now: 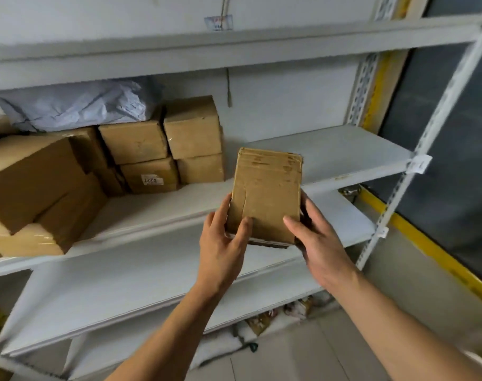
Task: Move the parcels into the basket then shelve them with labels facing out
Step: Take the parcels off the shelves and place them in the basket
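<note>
Nearest, both hands around one brown cardboard parcel [266,193]: left hand [220,243] clasping its lower left edge, thumb across the front; right hand [316,243] clasping the lower right edge. Held upright in the air before the white shelf [330,158], taped face toward the camera, no label visible on it. Farther back on that shelf, stacked boxes [163,144]; a white sticker [151,180], upside down, perhaps "0227". Behind them, a crumpled grey bag [75,105]. Highest, a small tag [218,22], unreadable.
</note>
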